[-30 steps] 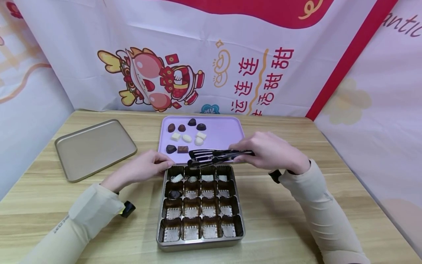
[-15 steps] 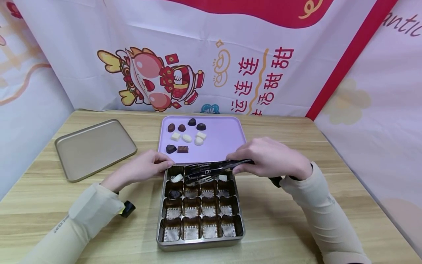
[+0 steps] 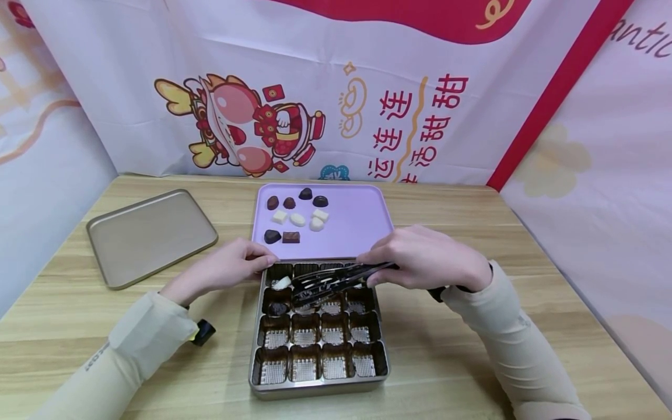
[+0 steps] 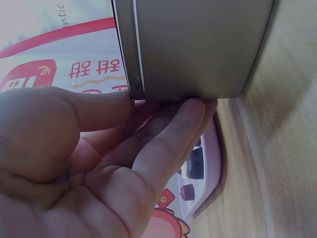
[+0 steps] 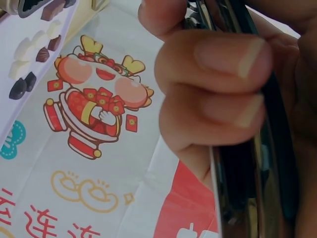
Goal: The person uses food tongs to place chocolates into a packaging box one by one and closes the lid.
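Bright head view, dimmer wrist views

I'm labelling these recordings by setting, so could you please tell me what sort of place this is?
Probably a staged tabletop workspace: a wood-grain table stands before a printed backdrop, with a purple tray of chocolates and a compartmented box.

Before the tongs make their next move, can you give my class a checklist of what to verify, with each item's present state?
1. Left grip touching the box at its far left corner: ok.
2. Right grip holding the tongs: ok.
3. Chocolate between the tong tips: cannot tell, too dark and small.
4. Clear view of the box's far row: not ok, the tongs hide part of it.
5. Room in the box: ok, no chocolate shows in the two near rows.
6. Supply: ok, ten chocolates sit on the purple tray.
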`<control>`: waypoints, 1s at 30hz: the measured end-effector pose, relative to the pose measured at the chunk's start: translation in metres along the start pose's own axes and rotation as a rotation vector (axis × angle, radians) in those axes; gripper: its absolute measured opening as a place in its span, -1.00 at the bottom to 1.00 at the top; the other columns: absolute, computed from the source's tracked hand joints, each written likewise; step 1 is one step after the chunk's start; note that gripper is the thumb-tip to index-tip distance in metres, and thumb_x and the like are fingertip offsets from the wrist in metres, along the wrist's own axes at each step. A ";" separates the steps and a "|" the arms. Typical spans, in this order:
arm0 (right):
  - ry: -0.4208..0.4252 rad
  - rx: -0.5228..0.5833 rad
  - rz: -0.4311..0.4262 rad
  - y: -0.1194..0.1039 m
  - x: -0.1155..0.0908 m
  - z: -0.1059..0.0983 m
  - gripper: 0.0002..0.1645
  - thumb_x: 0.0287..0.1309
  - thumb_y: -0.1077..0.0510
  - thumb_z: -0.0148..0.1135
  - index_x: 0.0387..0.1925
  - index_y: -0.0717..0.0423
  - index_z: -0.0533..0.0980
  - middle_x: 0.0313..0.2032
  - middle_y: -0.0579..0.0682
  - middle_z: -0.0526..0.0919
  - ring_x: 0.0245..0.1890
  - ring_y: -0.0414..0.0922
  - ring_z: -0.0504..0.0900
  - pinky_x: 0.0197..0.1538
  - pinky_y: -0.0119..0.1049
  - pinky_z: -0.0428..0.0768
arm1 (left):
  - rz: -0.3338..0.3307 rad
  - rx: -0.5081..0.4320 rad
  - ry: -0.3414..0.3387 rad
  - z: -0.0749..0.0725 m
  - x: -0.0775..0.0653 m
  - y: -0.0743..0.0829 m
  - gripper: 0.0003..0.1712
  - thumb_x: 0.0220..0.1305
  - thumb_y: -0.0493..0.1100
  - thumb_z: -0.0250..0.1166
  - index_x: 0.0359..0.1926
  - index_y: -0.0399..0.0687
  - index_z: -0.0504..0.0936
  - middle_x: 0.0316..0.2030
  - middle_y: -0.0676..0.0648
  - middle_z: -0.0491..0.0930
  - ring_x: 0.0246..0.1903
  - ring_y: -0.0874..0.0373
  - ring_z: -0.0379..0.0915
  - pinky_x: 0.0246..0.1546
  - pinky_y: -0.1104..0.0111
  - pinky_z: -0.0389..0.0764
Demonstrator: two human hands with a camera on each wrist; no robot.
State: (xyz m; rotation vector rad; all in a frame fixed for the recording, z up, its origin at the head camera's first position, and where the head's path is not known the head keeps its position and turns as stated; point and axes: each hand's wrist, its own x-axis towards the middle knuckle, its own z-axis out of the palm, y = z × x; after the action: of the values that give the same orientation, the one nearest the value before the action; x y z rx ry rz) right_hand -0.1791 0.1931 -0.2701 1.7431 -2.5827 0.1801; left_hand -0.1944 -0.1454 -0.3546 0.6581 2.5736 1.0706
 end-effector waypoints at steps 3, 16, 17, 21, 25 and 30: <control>-0.002 -0.002 0.001 0.000 0.001 0.001 -0.84 0.24 -0.10 0.20 -0.30 -0.15 0.49 -0.47 -0.36 0.40 -0.47 -0.32 0.41 -0.41 -0.37 0.40 | 0.004 0.004 0.003 0.000 0.000 0.000 -0.77 0.39 -0.12 0.12 -0.27 -0.10 0.67 -0.58 -0.02 0.40 -0.58 0.15 0.17 -0.51 0.28 0.31; -0.012 -0.008 0.004 0.001 0.002 0.004 -0.84 0.23 -0.10 0.21 -0.26 -0.16 0.52 -0.44 -0.40 0.43 -0.48 -0.36 0.41 -0.43 -0.40 0.40 | -0.005 0.011 -0.001 0.000 0.000 0.000 -0.77 0.39 -0.12 0.12 -0.23 -0.11 0.67 -0.53 -0.04 0.46 -0.56 0.14 0.17 -0.51 0.27 0.31; -0.015 -0.008 0.006 0.001 0.003 0.004 -0.83 0.24 -0.11 0.20 -0.25 -0.16 0.52 -0.43 -0.41 0.44 -0.48 -0.36 0.41 -0.43 -0.40 0.41 | -0.005 0.011 -0.001 0.000 0.000 0.000 -0.77 0.39 -0.12 0.12 -0.23 -0.11 0.67 -0.52 -0.04 0.46 -0.56 0.14 0.17 -0.51 0.27 0.30; -0.031 -0.004 0.012 0.001 0.003 0.003 -0.79 0.26 -0.14 0.17 -0.22 -0.15 0.53 -0.41 -0.40 0.46 -0.46 -0.35 0.43 -0.41 -0.38 0.42 | 0.000 0.011 0.000 0.000 0.000 0.000 -0.78 0.39 -0.14 0.12 -0.22 -0.12 0.67 -0.53 -0.04 0.46 -0.56 0.14 0.18 -0.50 0.28 0.31; -0.037 -0.001 0.017 0.001 0.003 0.003 -0.77 0.25 -0.14 0.17 -0.18 -0.15 0.55 -0.38 -0.40 0.47 -0.44 -0.35 0.44 -0.39 -0.37 0.43 | 0.002 0.012 0.002 0.000 0.001 0.000 -0.78 0.39 -0.15 0.11 -0.21 -0.12 0.67 -0.52 -0.04 0.47 -0.57 0.14 0.18 -0.50 0.28 0.31; -0.038 0.011 0.017 0.001 0.004 0.004 -0.78 0.25 -0.13 0.18 -0.17 -0.15 0.55 -0.37 -0.41 0.49 -0.44 -0.36 0.44 -0.39 -0.37 0.44 | -0.005 0.009 0.002 0.000 0.000 0.000 -0.77 0.39 -0.14 0.11 -0.21 -0.12 0.67 -0.52 -0.04 0.47 -0.58 0.15 0.16 -0.52 0.29 0.30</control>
State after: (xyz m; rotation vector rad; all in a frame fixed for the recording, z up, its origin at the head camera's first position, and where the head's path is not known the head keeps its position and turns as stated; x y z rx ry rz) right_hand -0.1817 0.1895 -0.2734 1.7464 -2.6286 0.1637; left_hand -0.1947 -0.1449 -0.3547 0.6533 2.5818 1.0587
